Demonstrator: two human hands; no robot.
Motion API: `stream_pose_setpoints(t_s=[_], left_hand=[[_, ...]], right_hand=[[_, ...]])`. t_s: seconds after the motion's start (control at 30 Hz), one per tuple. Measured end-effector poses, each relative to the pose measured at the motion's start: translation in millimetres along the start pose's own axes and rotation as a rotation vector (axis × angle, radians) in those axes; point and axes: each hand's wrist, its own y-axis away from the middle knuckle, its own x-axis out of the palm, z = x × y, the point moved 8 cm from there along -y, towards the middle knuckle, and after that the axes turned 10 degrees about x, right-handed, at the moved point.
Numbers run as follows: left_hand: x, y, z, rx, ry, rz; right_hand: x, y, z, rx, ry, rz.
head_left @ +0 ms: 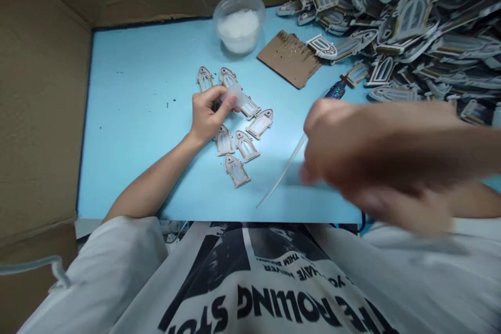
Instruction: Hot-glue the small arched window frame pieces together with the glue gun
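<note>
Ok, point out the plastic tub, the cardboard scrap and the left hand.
Plastic tub (239,46): head view, front wall.
Cardboard scrap (290,60): head view, middle of its flat face.
Left hand (208,114): head view, middle of the hand.

A blue tabletop (133,78) is bordered by brown cardboard walls (39,62) at its far and left sides, with a few dark specks (168,105) on its left part. Near the far wall sits a clear round tub (235,47) holding something white (239,23) (what exactly, I can't tell). Just to its right, a rough-edged cardboard scrap (284,65) lies askew. A pale, bent cord (27,266) shows at the lower left.
</note>
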Motion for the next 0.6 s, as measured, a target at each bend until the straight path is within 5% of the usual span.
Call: stream_pose_setpoints(t_s=[0.07, 0.27, 0.47, 0.6], left_hand=[[-1.7, -0.3, 0.2, 0.005, -0.016, -0.018], [3.9, -1.5, -4.3, 0.089, -0.069, 0.019], [24.0, -7.3, -9.3, 0.172, -0.039, 0.141], [27.2, -11.7, -8.4, 0.033, -0.001, 0.106]], right_hand=[[5.2, -21.4, -21.5, -0.137, 0.066, 0.008], [34.9, -63.9, -140.9, 0.053, 0.277, 0.05], [52.2, -58.4, -138.6, 0.007, 0.402, 0.106], [45.8, -61.0, -133.7, 0.081, 0.345, 0.053]])
